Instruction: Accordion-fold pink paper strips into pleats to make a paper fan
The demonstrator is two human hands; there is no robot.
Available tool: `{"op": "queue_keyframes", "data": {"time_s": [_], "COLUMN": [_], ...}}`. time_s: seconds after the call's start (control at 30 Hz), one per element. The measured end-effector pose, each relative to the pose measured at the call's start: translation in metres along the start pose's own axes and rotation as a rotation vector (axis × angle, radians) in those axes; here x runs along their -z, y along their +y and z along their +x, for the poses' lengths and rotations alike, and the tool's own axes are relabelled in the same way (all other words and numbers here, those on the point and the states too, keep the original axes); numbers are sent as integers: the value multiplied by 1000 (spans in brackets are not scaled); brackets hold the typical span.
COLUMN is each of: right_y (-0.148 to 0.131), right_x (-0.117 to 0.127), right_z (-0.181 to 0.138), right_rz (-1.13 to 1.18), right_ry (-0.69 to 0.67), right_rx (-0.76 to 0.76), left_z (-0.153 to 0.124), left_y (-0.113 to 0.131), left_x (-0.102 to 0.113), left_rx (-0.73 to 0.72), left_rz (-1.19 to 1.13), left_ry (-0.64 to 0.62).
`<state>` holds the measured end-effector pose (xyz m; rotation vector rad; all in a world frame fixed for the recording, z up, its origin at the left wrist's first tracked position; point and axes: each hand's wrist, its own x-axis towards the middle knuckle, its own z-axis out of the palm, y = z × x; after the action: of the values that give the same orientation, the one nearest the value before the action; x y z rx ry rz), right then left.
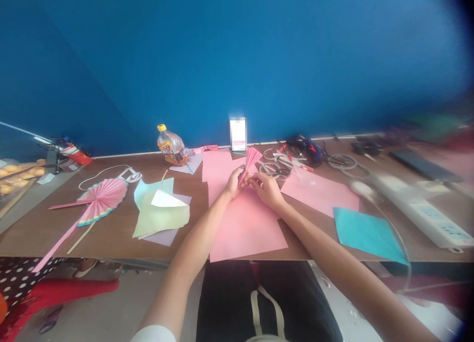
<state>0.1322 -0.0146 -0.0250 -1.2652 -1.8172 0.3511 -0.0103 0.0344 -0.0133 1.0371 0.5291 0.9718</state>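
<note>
A pleated pink paper fan (253,158) stands up between my hands, gathered narrow at its base and spread at the top. My left hand (234,183) is closed around the lower folds. Close to it, my right hand (267,188) has its thumb and fingers pinched at the base of the folds; whether it grips paper or something smaller is hidden. Beneath both hands lies a large pink sheet (244,228). A finished-looking round pink fan (105,199) with blue and yellow edging and paper strips lies at the left of the table.
Green and white paper sheets (163,216) lie left of centre, behind them a drink bottle (172,147). A phone (238,134) leans on the blue wall. On the right are a teal sheet (366,233), a power strip (425,216), a dark phone-like slab (424,165) and tangled cables (344,162).
</note>
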Motion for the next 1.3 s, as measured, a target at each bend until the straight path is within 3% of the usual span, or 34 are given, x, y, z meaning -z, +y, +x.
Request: {"op": "queue_keyframes", "data": {"time_s": [0.13, 0.43, 0.57, 0.83, 1.1, 1.3], "right_y": [-2, -1, -2, 1, 0, -1], "right_x": [0, 7, 11, 15, 18, 19], "right_z": [1, 1, 2, 2, 0, -2], "right_rz": [-2, 8, 29, 79, 77, 97], "right_ry": [3, 177, 252, 315, 357, 350], "right_rx": [-29, -138, -135, -163, -113, -108], "left_z": [1, 0, -1, 4, -3, -5], "left_y": [-2, -7, -8, -13, -12, -12], "left_x": [-1, -4, -7, -5, -11, -14], "left_rx": [-38, -200, -237, -258, -326, -417], "left_rz": [32, 376, 484, 483, 667, 893], "left_ry": [-18, 216, 209, 174, 307, 310]}}
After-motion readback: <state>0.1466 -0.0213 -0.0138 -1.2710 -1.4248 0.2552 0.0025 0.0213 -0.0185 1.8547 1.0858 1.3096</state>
